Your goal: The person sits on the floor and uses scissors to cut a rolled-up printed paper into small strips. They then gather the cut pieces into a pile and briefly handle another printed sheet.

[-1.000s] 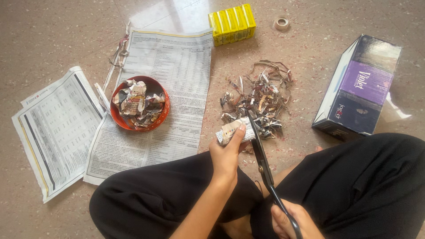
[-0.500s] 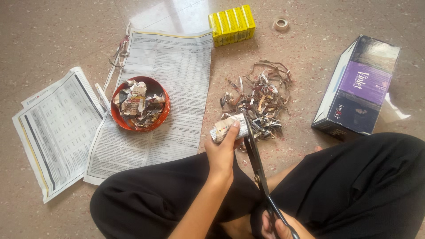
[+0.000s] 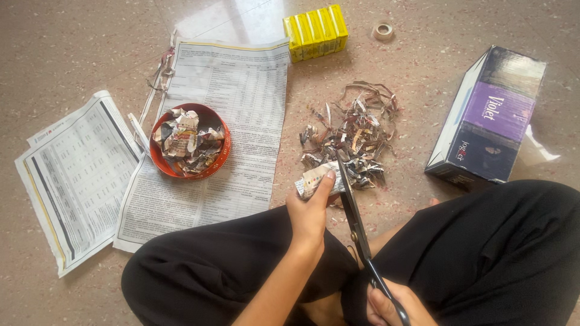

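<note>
Since a second ago the left hand has drawn the folded wad of paper slightly down and to the left, away from the middle of the heap of paper strips, and the scissors have swung with it: their blades now lie flatter against the wad's right end, the tip reaching the edge of the heap. The right hand has slid lower in the view, so only its upper part shows at the bottom edge.

The left fingers are clamped on the wad, thumb on top, holding it just above the floor in front of the crossed legs in black trousers. The right fingers are closed through the scissor handles; the blades look nearly together, though the wad hides part of them, so I judge a cut is just closing or just done on the wad's end.

Nothing else has shifted. The red bowl of crumpled paper scraps sits on the long sheet of newspaper, with a second newspaper sheet to its left. The yellow packets and a small roll of tape lie beyond the heap, and the purple and black box stands to the right.
</note>
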